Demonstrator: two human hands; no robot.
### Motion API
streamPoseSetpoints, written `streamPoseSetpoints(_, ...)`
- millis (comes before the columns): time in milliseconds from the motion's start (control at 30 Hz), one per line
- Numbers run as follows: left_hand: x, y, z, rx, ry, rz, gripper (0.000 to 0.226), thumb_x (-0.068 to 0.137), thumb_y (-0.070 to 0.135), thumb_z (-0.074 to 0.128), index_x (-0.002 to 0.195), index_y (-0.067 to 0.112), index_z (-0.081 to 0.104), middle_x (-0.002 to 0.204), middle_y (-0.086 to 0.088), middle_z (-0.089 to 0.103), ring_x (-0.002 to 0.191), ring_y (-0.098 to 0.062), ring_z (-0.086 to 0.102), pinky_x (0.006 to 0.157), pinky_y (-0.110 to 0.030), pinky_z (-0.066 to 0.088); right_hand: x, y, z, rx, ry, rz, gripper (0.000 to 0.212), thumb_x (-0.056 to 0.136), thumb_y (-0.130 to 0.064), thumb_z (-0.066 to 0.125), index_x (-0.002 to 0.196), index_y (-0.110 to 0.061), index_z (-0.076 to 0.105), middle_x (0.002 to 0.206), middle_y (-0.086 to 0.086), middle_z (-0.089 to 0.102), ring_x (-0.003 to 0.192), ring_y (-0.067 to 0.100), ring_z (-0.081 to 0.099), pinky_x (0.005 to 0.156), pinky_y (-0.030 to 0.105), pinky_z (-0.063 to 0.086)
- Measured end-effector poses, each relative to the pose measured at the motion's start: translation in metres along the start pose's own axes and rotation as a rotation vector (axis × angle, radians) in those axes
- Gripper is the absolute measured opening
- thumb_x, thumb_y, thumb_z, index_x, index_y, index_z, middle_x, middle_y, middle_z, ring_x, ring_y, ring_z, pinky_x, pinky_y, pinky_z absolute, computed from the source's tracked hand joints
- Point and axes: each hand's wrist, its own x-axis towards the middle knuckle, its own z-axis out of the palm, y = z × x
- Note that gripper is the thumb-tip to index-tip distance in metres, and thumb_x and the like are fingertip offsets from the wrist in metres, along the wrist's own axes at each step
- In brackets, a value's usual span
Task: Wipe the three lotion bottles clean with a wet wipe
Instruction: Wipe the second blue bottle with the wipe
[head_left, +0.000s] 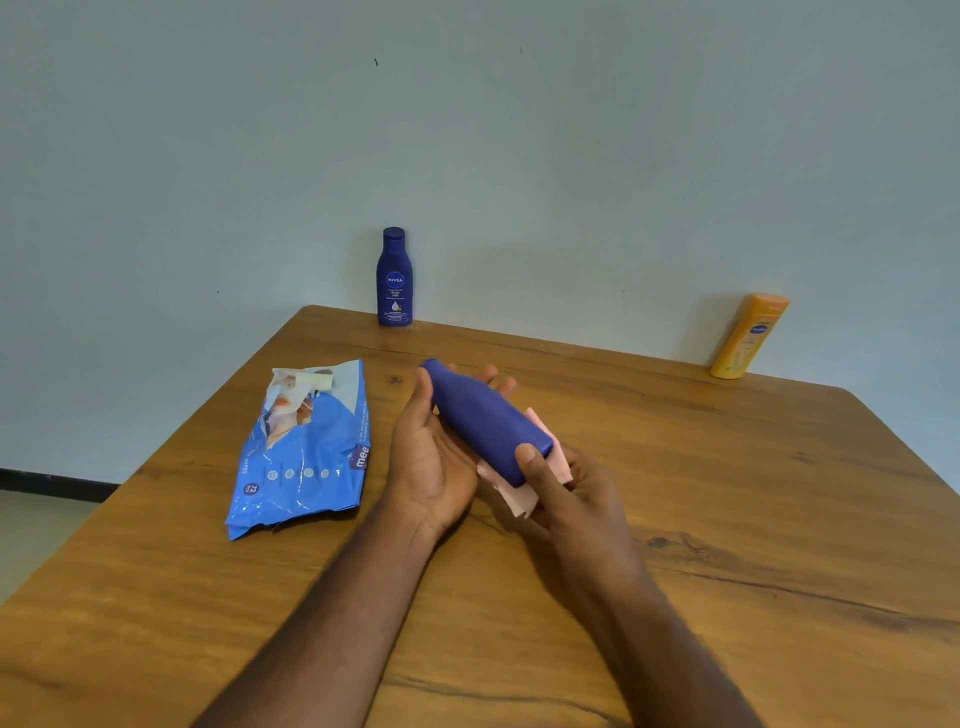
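Wooden table (727, 519), pale wall. My left hand (431, 457) cradles blue bottle (488, 423); right hand (566, 488) grips its base through pink wipe (519, 501). Wipes pack (306, 457) left.

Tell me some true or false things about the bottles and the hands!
1. The left hand cradles a dark blue bottle. True.
2. The right hand holds a sponge. False: it holds a pink wipe against the bottle's base.
3. The orange bottle lies flat. False: it stands by the wall.
4. A blue wipes pack lies on the table. True.
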Motion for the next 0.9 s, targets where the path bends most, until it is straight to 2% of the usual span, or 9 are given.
streamPoseSetpoints(100, 0.002, 0.000, 0.000, -0.054, -0.014, 0.010, 0.047, 0.105, 0.048, 0.038, 0.140, 0.018, 0.051, 0.130, -0.017, 0.067, 0.120, -0.036, 0.066, 0.094, -0.051, 0.053, 0.000, 0.001, 0.002, -0.135, 0.081, -0.044, 0.032, 0.098, -0.022, 0.062, 0.130, -0.022, 0.066, 0.110, -0.003, 0.077, 0.102, 0.015, 0.072, 0.085, 0.031, 0.056)
streamPoseSetpoints(167, 0.002, -0.002, -0.002, -0.031, -0.012, 0.024, 0.046, 0.107, 0.043, 0.037, 0.140, 0.014, 0.050, 0.122, -0.019, 0.068, 0.114, -0.034, 0.068, 0.093, -0.050, 0.056, -0.003, 0.001, 0.004, -0.226, 0.153, -0.094, 0.042, 0.099, -0.016, 0.062, 0.140, -0.018, 0.058, 0.117, -0.013, 0.074, 0.108, 0.006, 0.069, 0.091, 0.026, 0.056)
streamPoseSetpoints(300, 0.002, -0.007, -0.003, 0.049, -0.009, 0.015, 0.053, 0.106, 0.040, 0.042, 0.147, 0.007, 0.042, 0.128, -0.024, 0.064, 0.119, -0.037, 0.066, 0.088, -0.056, 0.057, -0.003, 0.001, 0.004, -0.335, 0.294, -0.127, 0.046, 0.100, -0.020, 0.061, 0.144, -0.030, 0.052, 0.127, -0.009, 0.070, 0.114, 0.001, 0.065, 0.103, 0.028, 0.052)
streamPoseSetpoints(433, -0.003, -0.008, 0.006, 0.237, -0.025, 0.067, 0.035, 0.107, 0.029, 0.043, 0.140, 0.016, 0.049, 0.134, -0.017, 0.063, 0.115, -0.034, 0.068, 0.075, -0.057, 0.060, 0.002, 0.000, -0.006, -0.382, 0.412, -0.124, 0.046, 0.101, -0.024, 0.060, 0.145, -0.025, 0.052, 0.126, -0.007, 0.070, 0.110, 0.001, 0.065, 0.098, 0.017, 0.050)
streamPoseSetpoints(500, -0.004, -0.009, 0.007, 0.358, -0.039, 0.105, 0.028, 0.107, 0.025, 0.045, 0.134, 0.020, 0.051, 0.132, -0.012, 0.064, 0.112, -0.031, 0.070, 0.080, -0.062, 0.058, 0.004, -0.001, -0.011, -0.410, 0.438, -0.107, 0.046, 0.101, -0.023, 0.058, 0.146, -0.030, 0.051, 0.121, -0.010, 0.071, 0.102, -0.004, 0.065, 0.087, 0.007, 0.050)
streamPoseSetpoints(633, -0.006, -0.010, 0.006, 0.544, -0.128, 0.147, 0.037, 0.102, 0.018, 0.054, 0.136, 0.026, 0.044, 0.127, -0.012, 0.067, 0.118, -0.033, 0.067, 0.085, -0.069, 0.054, 0.005, 0.000, -0.015, -0.480, 0.421, -0.099, 0.044, 0.104, -0.019, 0.053, 0.144, -0.036, 0.052, 0.131, -0.011, 0.067, 0.117, 0.003, 0.062, 0.107, 0.034, 0.049)
streamPoseSetpoints(700, -0.008, -0.012, 0.006, 0.666, -0.164, 0.173, 0.042, 0.100, 0.019, 0.058, 0.139, 0.028, 0.044, 0.127, -0.010, 0.068, 0.117, -0.031, 0.067, 0.081, -0.066, 0.057, 0.004, 0.002, -0.016, -0.566, 0.423, -0.129, 0.043, 0.105, -0.019, 0.050, 0.145, -0.035, 0.051, 0.134, -0.011, 0.065, 0.118, 0.002, 0.060, 0.106, 0.032, 0.048)
streamPoseSetpoints(800, -0.009, -0.012, 0.007, 0.733, -0.140, 0.200, 0.043, 0.099, 0.023, 0.062, 0.139, 0.029, 0.048, 0.120, -0.007, 0.072, 0.110, -0.028, 0.071, 0.075, -0.059, 0.061, 0.001, 0.002, -0.016, -0.752, 0.362, -0.151, 0.045, 0.107, -0.023, 0.044, 0.151, -0.031, 0.044, 0.125, -0.006, 0.069, 0.104, 0.003, 0.064, 0.089, 0.024, 0.049)
streamPoseSetpoints(900, -0.011, -0.011, 0.008, 0.768, -0.122, 0.178, 0.046, 0.096, 0.020, 0.067, 0.137, 0.027, 0.049, 0.112, -0.007, 0.076, 0.098, -0.030, 0.075, 0.064, -0.052, 0.062, 0.000, 0.001, -0.012, -0.798, 0.270, -0.146, 0.047, 0.107, -0.024, 0.042, 0.154, -0.026, 0.037, 0.154, -0.003, 0.047, 0.139, 0.008, 0.045, 0.116, 0.029, 0.036)
